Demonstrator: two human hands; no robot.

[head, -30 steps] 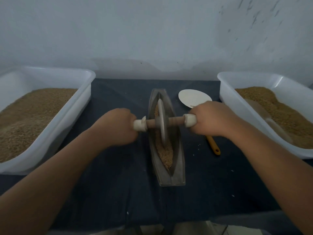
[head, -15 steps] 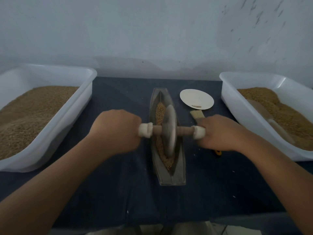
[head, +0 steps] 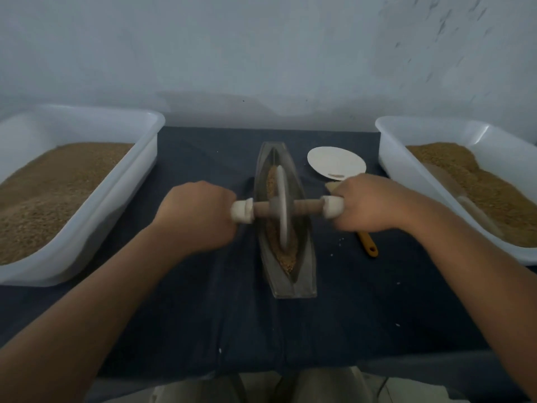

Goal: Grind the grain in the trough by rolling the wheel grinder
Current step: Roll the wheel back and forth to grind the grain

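A narrow boat-shaped metal trough (head: 305, 274) lies lengthwise on the dark cloth, with brown grain (head: 286, 258) along its groove. The wheel grinder (head: 282, 206) stands upright in the groove near the trough's middle, its wooden axle crossing the trough. My left hand (head: 197, 216) grips the axle's white left end. My right hand (head: 369, 202) grips the white right end. Both fists are curled round the handles, which they mostly hide.
A white tub (head: 96, 210) of grain stands at the left, and another white tub (head: 406, 173) with grain and a scoop at the right. A white dish (head: 335, 165) lies behind my right hand. A brush with a yellow handle (head: 367, 244) lies under that hand.
The wheel rolled toward me along the trough, then back away to about the middle. Both hands moved with it and kept their grip.
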